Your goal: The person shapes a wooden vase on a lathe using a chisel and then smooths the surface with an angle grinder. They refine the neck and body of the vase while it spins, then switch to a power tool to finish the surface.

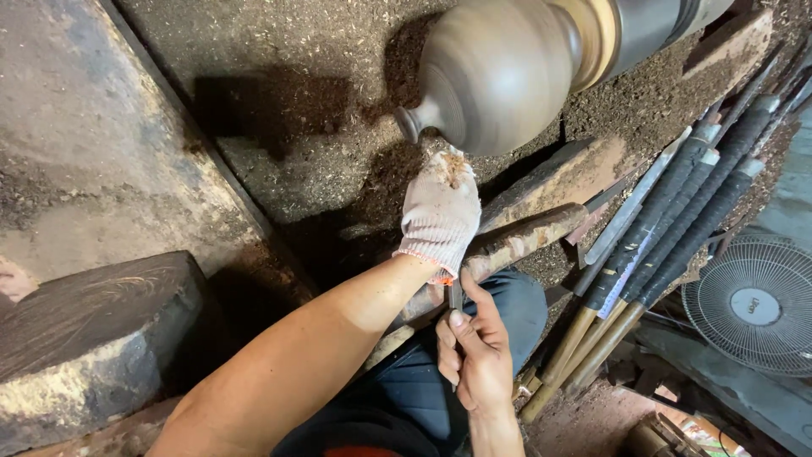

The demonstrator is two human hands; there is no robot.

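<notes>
A dark rounded wooden vase form (499,72) is mounted on a lathe at the top, blurred as if spinning. My left hand (440,211), in a white knit glove dusted with shavings, presses a tool's front end down just below the vase, over a wooden rest beam (541,228). My bare right hand (474,355) grips the thin metal tool shaft (455,296) near my lap. The tool's tip is hidden under the glove.
Several long turning tools with dark wrapped shafts (668,228) lean at the right. A small fan (757,305) stands at far right. A dark wood slab (93,330) lies at the left. Sawdust (279,101) covers the lathe bed and floor.
</notes>
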